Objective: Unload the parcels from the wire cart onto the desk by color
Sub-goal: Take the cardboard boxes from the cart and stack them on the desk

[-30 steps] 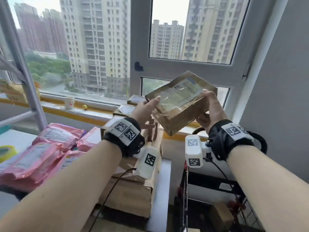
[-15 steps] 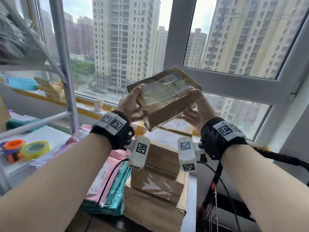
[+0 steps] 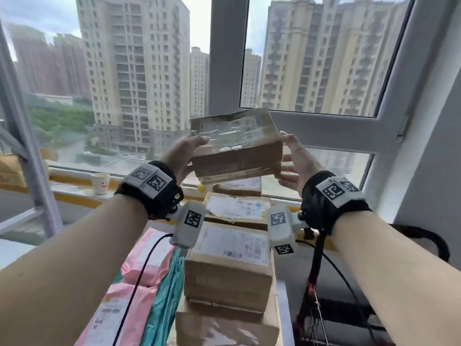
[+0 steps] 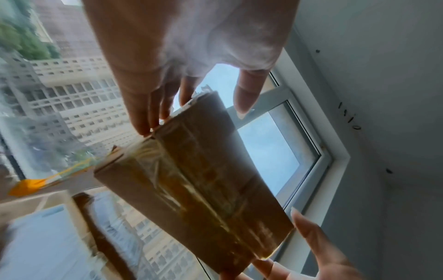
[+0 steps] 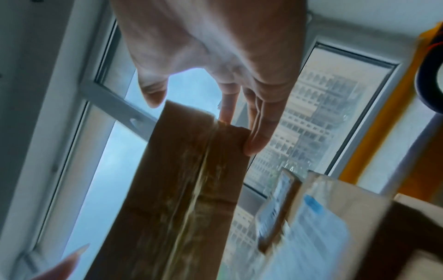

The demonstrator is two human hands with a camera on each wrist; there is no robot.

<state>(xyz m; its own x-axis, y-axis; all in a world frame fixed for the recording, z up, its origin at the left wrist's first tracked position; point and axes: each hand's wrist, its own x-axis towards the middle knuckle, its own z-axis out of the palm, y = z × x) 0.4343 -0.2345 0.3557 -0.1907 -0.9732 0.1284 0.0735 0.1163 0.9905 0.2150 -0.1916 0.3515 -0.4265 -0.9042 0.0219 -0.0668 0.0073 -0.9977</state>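
I hold a brown cardboard box with a taped shipping label in the air in front of the window. My left hand holds its left end, thumb on the top edge. My right hand holds the right end the same way. The wrist views show the box's taped underside, with each hand's thumb and fingers on either side of an end. Just below it stands a stack of brown boxes on the desk. Pink mailers and a teal mailer lie to the left of the stack.
A paper cup stands on the window sill at the left, beside a slanted metal shelf frame. At the lower right are the cart's black handle and dark frame, close to the grey wall.
The box has gone from tilted to nearly level and now hangs right over the brown stack. My hands have slid out to its two ends.
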